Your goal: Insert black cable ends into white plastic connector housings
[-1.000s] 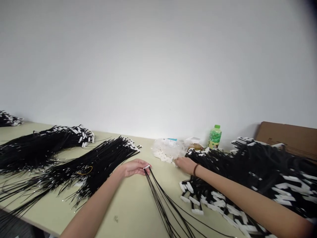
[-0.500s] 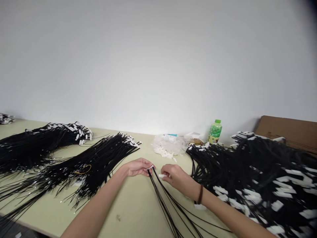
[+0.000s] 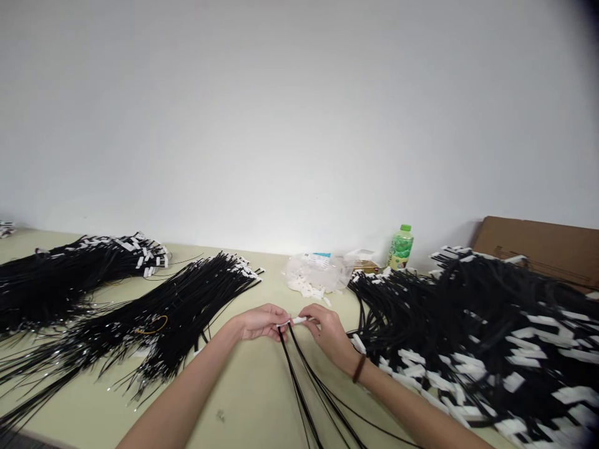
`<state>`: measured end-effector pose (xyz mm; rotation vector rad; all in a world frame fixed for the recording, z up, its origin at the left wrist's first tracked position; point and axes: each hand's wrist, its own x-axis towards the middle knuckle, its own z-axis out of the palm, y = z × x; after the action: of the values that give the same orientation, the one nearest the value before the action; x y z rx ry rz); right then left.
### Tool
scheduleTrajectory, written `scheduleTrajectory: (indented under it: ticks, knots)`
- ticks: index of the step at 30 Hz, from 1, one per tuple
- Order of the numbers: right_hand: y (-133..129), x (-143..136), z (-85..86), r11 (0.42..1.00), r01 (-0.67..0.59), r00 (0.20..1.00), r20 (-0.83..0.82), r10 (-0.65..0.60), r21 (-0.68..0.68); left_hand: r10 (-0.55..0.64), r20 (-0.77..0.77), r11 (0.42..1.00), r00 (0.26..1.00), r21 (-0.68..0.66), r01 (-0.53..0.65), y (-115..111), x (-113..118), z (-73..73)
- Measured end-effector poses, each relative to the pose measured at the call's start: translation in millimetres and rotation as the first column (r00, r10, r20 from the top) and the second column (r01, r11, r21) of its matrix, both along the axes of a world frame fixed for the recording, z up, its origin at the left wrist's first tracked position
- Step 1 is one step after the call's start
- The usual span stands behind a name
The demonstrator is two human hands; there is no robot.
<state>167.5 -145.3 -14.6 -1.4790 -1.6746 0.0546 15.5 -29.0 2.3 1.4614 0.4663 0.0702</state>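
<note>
Black wires (image 3: 299, 391) trail to bottom centre of the frame from a connector (image 3: 283, 323), left hand (image 3: 262, 321) pinching its end, seemingly to hold wires clear. Right hand (image 3: 328, 333) clamped on a white piece (image 3: 298, 320) beside the connector, both between hands; contact unclear. Bag (image 3: 299, 268) beyond, likely for reach.

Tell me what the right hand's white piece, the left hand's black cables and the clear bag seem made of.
White piece: probably plastic, matte; it looks opaque and evenly white.
Black cables: likely plastic- or rubber-coated, dull; they're slim and bend in loose curves.
Clear bag: apparently thin plastic film, slightly glossy; it's see-through.
</note>
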Motion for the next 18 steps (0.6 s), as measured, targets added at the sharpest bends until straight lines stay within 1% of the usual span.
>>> scheduleTrajectory:
  ticks: [4, 7, 15, 18]
  knots:
    - [-3.8, 0.5, 2.6, 0.999, 0.006, 0.998, -0.058, -0.004, 0.044, -0.011, 0.001, 1.0, 1.0, 0.004, 0.011, 0.7, -1.1, -0.8]
    - [-4.6, 0.6, 1.3, 0.999, 0.001, 0.992, -0.125, 0.006, 0.052, -0.016, 0.024, 1.0, 1.0, 0.002, 0.016, 0.2, -0.2, -1.4]
    - [-1.8, -2.5, -6.9, 0.995, -0.08, 0.968, -0.234, 0.09, 0.052, 0.004, 0.049, 1.0, 0.999, 0.017, -0.005, -3.3, 3.8, -1.6]
    - [-1.0, -3.2, -5.8, 0.996, -0.082, 0.95, -0.3, 0.084, 0.019, 0.029, 0.053, 0.999, 0.998, 0.04, -0.031, -4.5, 4.7, -1.8]
